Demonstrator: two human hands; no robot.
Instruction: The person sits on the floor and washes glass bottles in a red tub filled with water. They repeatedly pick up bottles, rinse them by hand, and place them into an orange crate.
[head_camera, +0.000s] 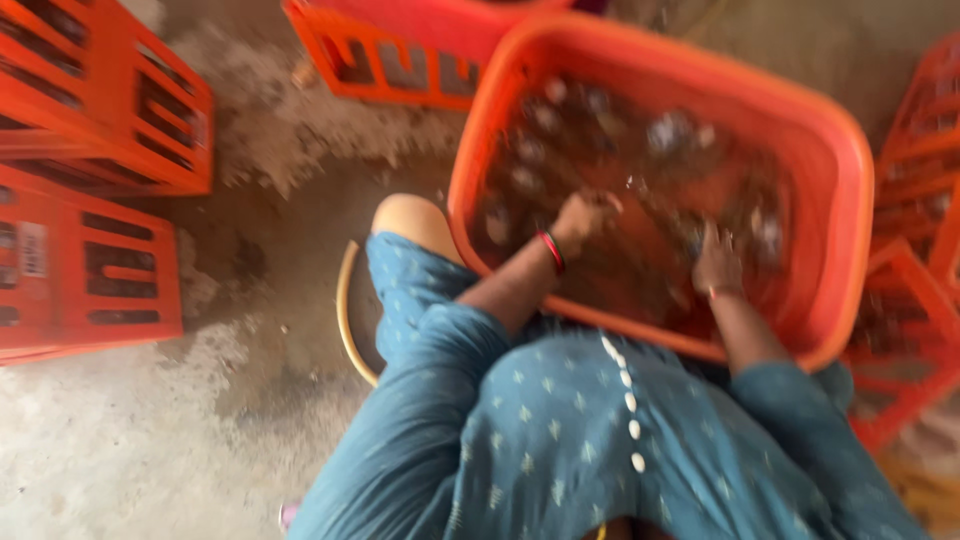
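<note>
A large, round-cornered orange plastic tub (835, 150) is seen from above, set on the rough concrete floor (120, 440) just in front of the person's knees, and both hands are plunged into it. The tub is filled with murky brownish water in which many small pale and dark pieces (670, 130) lie scattered; the picture is too blurred for their kind to be told. A spill could be judged likely, since the near rim is pressed against the blue patterned garment (560, 440) and any lean on that rim would tip water onto the floor and the clothing. A piece could also be lost from the fingers, as everything in the tub looks wet and the contents are hidden by the cloudy water; sharp edges, if present, could not be seen before being touched. The left hand (583, 218), marked by a red bangle (552, 252) at the wrist, is curled into a loose fist among the pieces, but whether anything is enclosed in its grip cannot be told. The right hand (718, 262) is laid palm down with fingers spread flat on the contents, nothing being clasped. Orange slatted plastic crates (90, 180) are stacked around the tub.
</note>
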